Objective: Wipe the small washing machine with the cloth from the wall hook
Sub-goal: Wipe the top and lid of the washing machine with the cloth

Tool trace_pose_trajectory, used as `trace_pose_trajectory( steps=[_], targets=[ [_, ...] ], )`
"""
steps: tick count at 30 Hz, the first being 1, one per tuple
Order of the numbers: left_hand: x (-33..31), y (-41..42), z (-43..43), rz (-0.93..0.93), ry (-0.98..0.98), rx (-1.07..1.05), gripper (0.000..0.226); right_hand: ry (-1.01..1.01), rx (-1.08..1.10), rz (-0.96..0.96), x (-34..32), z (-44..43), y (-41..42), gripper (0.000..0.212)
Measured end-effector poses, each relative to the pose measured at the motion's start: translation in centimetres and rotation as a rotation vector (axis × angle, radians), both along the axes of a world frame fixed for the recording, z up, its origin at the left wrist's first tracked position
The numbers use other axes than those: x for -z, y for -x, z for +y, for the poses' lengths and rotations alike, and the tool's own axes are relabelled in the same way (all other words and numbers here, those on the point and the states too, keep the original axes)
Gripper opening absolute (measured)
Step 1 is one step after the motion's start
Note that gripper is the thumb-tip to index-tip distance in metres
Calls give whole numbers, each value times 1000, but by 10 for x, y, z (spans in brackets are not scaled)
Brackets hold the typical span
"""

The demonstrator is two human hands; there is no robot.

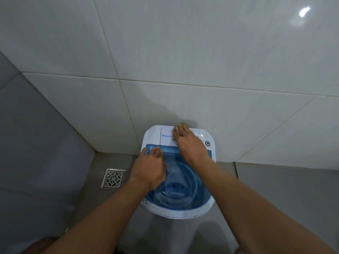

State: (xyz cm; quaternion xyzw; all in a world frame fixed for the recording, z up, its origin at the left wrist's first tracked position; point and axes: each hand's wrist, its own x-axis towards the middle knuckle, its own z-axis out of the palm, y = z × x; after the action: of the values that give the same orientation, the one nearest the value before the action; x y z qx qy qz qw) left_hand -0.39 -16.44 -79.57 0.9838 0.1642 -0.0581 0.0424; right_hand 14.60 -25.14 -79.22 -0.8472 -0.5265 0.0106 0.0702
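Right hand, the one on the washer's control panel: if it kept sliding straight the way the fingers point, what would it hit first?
The right hand points across the washer's white panel toward the back. Past the rear edge it would most likely meet the tiled wall, which seems to stand right behind the machine, though depth is hard to judge.

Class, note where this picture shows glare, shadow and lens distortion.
Head view: a bright glare spot on the wall tiles at upper right; the hands cast a soft shadow on the wall above the washing machine; tile seams bow from the wide-angle lens.
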Motion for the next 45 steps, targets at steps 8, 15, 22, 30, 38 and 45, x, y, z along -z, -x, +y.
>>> trace_pose_trajectory(
  steps=[8, 15, 22, 30, 38, 45],
  targets=[
    [1, -1, 0, 7, 3, -14, 48, 75, -183, -201, 7, -17, 5, 66],
    [-2, -1, -1, 27, -2, -13, 52, -19, -149, -97, 8, -48, 16, 72],
    [-1, 0, -1, 31, 21, -18, 50, -107, 53, 124, 3, -58, 26, 67],
    [2, -1, 0, 2, -8, -15, 54, -198, 355, 425, -5, -40, 13, 71],
    [8, -2, 1, -4, -10, -21, 55, 16, 212, 411, -23, -6, -43, 54],
    [13, -1, 2, -14, 1, -18, 59, 142, 93, 398, -30, 26, -49, 48]
  ],
)
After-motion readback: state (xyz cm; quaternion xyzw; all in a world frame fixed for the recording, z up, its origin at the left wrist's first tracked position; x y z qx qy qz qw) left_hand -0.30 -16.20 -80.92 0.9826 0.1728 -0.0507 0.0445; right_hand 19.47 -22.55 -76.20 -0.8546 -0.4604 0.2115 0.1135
